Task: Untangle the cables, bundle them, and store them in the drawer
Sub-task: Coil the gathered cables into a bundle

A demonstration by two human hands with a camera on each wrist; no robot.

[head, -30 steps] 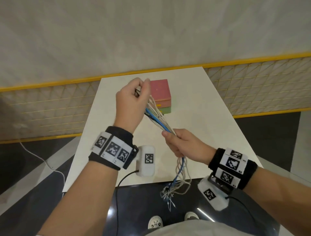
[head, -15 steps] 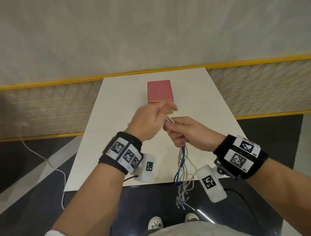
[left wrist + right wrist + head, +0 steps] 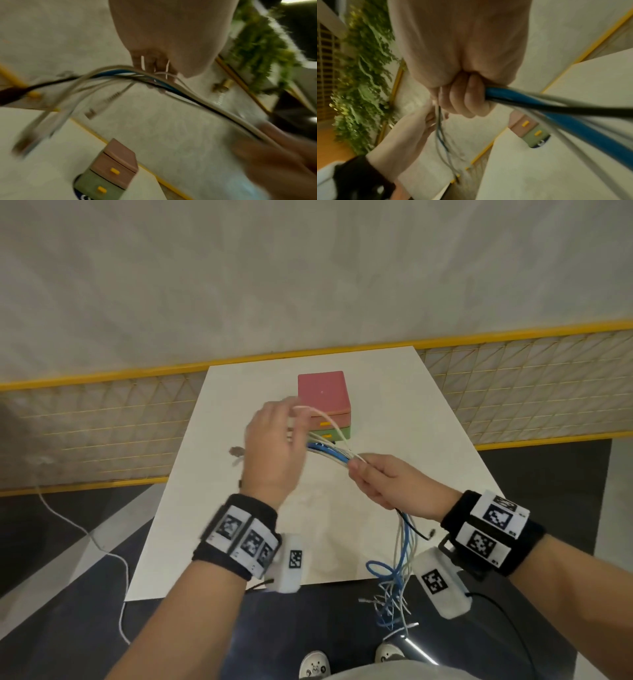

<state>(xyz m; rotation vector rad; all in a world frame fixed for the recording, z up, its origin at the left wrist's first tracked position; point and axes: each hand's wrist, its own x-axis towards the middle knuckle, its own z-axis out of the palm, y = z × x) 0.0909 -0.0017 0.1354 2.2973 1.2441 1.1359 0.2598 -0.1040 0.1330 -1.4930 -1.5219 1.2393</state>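
- Gripping the bundle of white, blue and black cables [image 3: 334, 455] at a new spot: left hand [image 3: 274, 450] up and to the left of its place half a second ago, when it sat against the right hand [image 3: 383, 481].
- Showing more cable between the two hands than half a second ago; about the same span as a second ago, though lower and flatter.
- Looping free above the bundle, one thin white cable [image 3: 329, 419], from the left fingers [image 3: 154, 63] over to the right fist.
- Left fingers curled over the bundle, back of hand toward the head camera, wrist bent up; blurred, so exact finger placement unclear.
- Right fingers [image 3: 464, 100] closed in a tight fist round the same bundle, palm inward, held low near the front edge of the white tabletop [image 3: 428, 440].
- Hanging below the right fist, loose cable ends [image 3: 394, 590], past the tabletop edge toward the dark floor [image 3: 68, 611].
- Standing on the tabletop beyond the hands, well apart from the bundle: small pink-and-green plastic drawer box [image 3: 325, 402] with yellow handles, both drawers closed.
- Behind the tabletop, a yellow-framed wire mesh fence [image 3: 102, 419] and a pale wall [image 3: 308, 268]; green foliage [image 3: 260, 44] at the side in the wrist views.
- Lying on the floor at left, a white cord [image 3: 85, 535].
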